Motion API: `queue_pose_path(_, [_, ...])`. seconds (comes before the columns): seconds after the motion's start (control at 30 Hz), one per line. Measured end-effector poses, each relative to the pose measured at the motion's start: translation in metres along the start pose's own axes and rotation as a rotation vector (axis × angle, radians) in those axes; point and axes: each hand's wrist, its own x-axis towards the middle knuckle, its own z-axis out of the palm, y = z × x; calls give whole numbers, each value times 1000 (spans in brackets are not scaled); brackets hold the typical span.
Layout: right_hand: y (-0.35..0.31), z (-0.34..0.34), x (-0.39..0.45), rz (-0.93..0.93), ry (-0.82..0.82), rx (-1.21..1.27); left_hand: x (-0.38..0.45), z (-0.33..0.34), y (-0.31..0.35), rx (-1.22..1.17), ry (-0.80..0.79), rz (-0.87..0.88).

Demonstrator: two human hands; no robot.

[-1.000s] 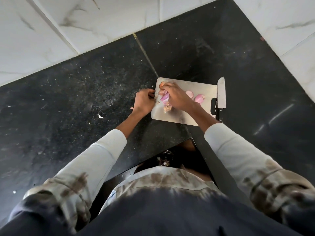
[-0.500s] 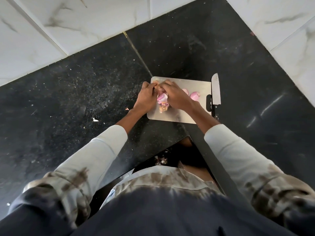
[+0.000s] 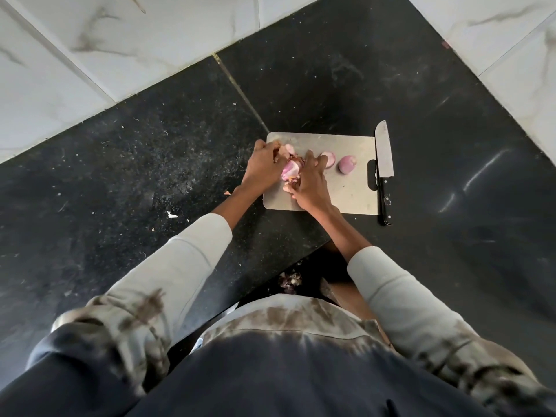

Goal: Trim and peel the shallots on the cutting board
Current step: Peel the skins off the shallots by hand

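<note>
shallot (image 3: 290, 170), pink-purple, partly skinned, sits between the two hands over the left end of the cutting board (image 3: 349, 188); whether it rests on the board or is lifted just above it cannot be told. left hand (image 3: 264, 168) has fingers curled onto the shallot's left and far side, gripping it, with a pale flap of skin (image 3: 289, 148) showing just beyond the knuckles. right hand (image 3: 310, 183) has fingers bent over the shallot's right side, fingertips pinching at its near edge; the exact contact is hidden by the fingers. two more shallots lie on the board to the right: one (image 3: 329, 159) just beside the right hand's fingers, partly covered by them, and a second peeled shallot (image 3: 347, 164) near it, apart from both hands. cutting board is grey, rectangular, rounded corners, with a handle slot (image 3: 373, 175) at its right end. knife (image 3: 384, 164) lies along the board's right edge, blade pointing away from the person, dark handle toward the person, touched by neither hand. board and knife rest on a black speckled countertop (image 3: 150, 164). small scraps of skin (image 3: 172, 215) lie on the counter left of the board. white marble-pattern tiles (image 3: 120, 46) border the counter on the far side and right. both forearms wear light sleeves (image 3: 180, 263), pushed up from the wrists.
</note>
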Motion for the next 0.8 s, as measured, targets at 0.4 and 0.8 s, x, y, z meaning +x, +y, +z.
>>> queue_pose_path(0.4, [-19, 15, 12, -96, 143, 40, -2, -1, 17, -166, -66, -172])
queue_pose_path(0.8, [-22, 16, -14, -121, 275, 96, -28, 14, 5, -325, 1, -213])
